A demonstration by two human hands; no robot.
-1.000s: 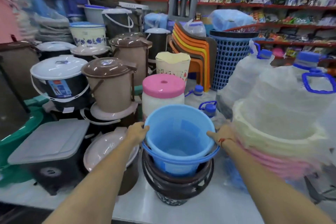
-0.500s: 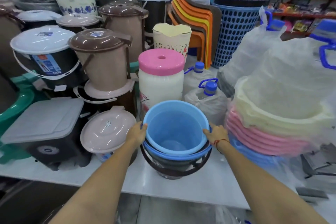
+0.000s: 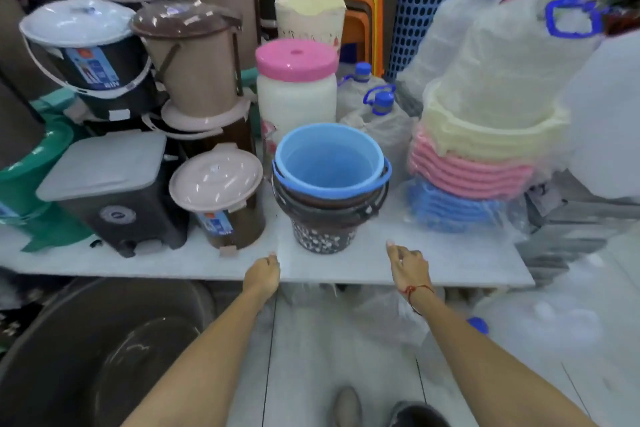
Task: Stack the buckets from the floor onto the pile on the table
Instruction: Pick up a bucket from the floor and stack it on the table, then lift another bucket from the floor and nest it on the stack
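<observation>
A light blue bucket (image 3: pixel 330 163) sits nested on top of a pile of dark brown buckets (image 3: pixel 325 215) on the white table (image 3: pixel 433 263); the lowest one has a speckled pattern. My left hand (image 3: pixel 263 272) hovers at the table's front edge, fingers loosely curled, holding nothing. My right hand (image 3: pixel 407 263) is just right of it, fingers apart and empty, with a red thread on the wrist. Both hands are a short way in front of the pile and apart from it.
Lidded bins (image 3: pixel 221 191) and a dark pedal bin (image 3: pixel 107 184) crowd the table's left. Wrapped pink, cream and blue basins (image 3: pixel 474 170) stand to the right. A pink-lidded jar (image 3: pixel 296 87) is behind the pile. A big dark tub (image 3: pixel 86 357) lies on the floor at lower left.
Both hands have let go of the blue bucket and drawn back to the table's front edge. The bucket stays seated in the pile. The camera has tilted down and backed away.
</observation>
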